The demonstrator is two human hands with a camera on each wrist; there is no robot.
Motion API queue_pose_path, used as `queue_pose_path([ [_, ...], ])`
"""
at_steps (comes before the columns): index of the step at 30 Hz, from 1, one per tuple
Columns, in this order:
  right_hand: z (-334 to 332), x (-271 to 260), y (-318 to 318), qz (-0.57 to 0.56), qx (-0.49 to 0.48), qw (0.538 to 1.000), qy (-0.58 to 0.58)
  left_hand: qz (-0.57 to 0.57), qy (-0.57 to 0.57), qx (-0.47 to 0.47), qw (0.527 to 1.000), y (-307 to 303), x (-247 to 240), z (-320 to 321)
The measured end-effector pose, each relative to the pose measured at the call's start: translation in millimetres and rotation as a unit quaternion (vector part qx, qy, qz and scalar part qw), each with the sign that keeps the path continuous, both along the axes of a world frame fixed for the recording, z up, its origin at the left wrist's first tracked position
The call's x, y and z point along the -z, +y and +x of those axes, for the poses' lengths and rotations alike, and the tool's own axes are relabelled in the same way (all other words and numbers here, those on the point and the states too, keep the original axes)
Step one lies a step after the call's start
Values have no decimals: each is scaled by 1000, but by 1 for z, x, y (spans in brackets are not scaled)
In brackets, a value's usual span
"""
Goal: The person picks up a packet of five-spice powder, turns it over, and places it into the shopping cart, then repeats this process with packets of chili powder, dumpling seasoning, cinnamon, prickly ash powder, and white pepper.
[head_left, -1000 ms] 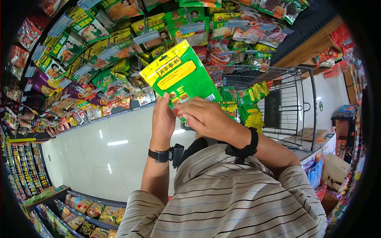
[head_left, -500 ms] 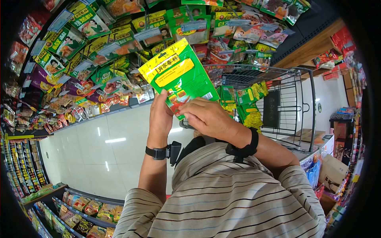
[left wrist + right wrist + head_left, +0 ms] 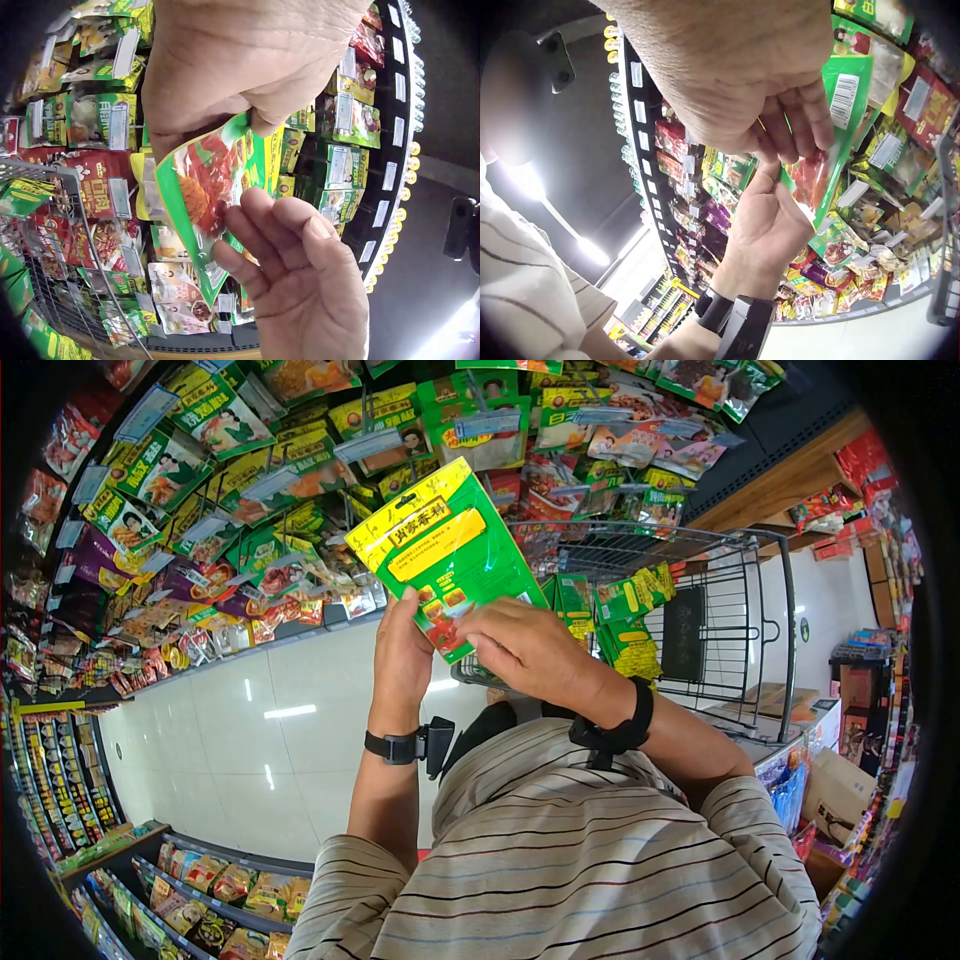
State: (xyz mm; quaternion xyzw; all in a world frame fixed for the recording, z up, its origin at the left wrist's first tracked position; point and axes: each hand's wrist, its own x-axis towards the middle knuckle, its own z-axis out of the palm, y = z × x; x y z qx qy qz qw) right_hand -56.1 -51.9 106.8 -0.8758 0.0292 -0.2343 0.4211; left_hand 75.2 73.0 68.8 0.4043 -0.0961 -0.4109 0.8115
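Observation:
In the head view a green and yellow packet [image 3: 465, 555] is tilted, with printed text facing up. My left hand [image 3: 402, 665] grips its lower left corner, thumb on the printed face. The fingers of my right hand [image 3: 535, 650] lie over its lower edge, near the red food picture. Seen from the left wrist, the packet [image 3: 202, 195] is pinched by the left hand [image 3: 247, 67], while the right hand [image 3: 307, 277] touches it with loosely bent fingers. The right wrist view shows right fingertips against the packet [image 3: 847, 105], close to the left hand [image 3: 769, 225].
Behind the packet, a shelf holds hanging packets [image 3: 485, 435] with price tags. A wire cart [image 3: 720, 620] stands to the right, with several green and yellow packets [image 3: 630, 645] in it. Pale floor tiles [image 3: 230, 760] lie at left, and a lower shelf [image 3: 240, 915] is at the bottom left.
The packet and left hand have shifted slightly left. The right hand's fingers have slid a little rightward over the packet, showing more of its red picture.

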Motion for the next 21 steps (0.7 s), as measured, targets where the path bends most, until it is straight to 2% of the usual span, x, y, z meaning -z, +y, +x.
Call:
queue_pose_path([
  [3,-1,-5,-4,-4,-2,999,46,-9,1,-3,1000,-1,2,0],
  [12,7,-4,-12,-16,24,999,42,3,4,-12,1000,-1,4,3],
  [15,13,-3,-10,-29,40,999,-4,9,0,-18,1000,-1,3,4],
  [21,20,0,-8,2,44,998,38,23,-37,-5,999,2,-2,5],
])
